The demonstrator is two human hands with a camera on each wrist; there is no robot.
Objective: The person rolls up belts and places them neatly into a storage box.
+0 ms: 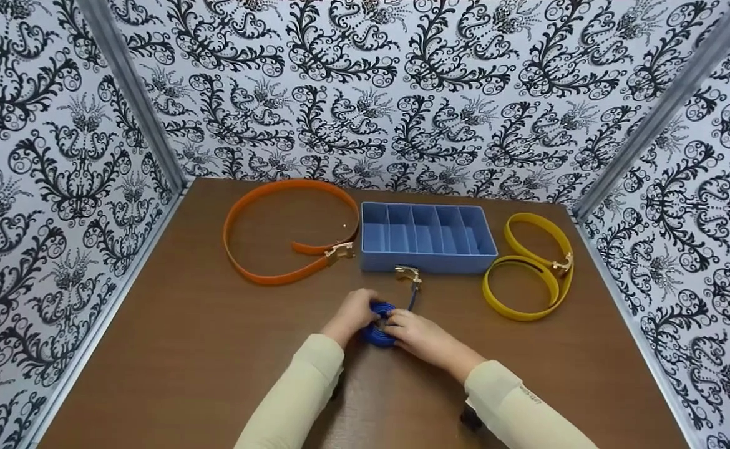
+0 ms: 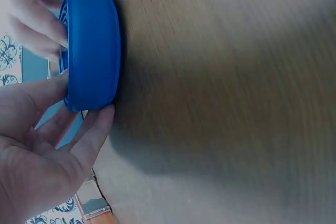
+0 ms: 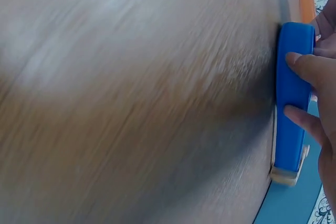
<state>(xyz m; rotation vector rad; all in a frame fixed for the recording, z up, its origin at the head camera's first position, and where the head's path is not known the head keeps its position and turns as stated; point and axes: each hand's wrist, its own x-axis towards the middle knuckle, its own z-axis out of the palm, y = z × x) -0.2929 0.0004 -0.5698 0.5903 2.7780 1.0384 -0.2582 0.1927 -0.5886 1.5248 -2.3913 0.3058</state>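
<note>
A blue belt (image 1: 377, 338), wound into a coil, stands on its edge on the table between both hands. My left hand (image 1: 356, 310) grips its left side, fingertips at the outer wall and over the top rim in the left wrist view. My right hand (image 1: 426, 338) holds the right side, with some fingers reaching into the top of the coil (image 2: 94, 51). Two of its digits lie against the outer blue band (image 3: 293, 93) in the right wrist view. The belt's loose end runs away from the coil to a gold buckle (image 1: 408, 274) near the tray.
A blue-grey tray (image 1: 428, 262) with several compartments stands behind the hands. To its left lies an orange belt (image 1: 277, 279) in a wide loop with a gold buckle (image 1: 340, 251). A yellow belt (image 1: 521, 315) lies in two loops to the right. Patterned walls (image 1: 365, 93) enclose the table.
</note>
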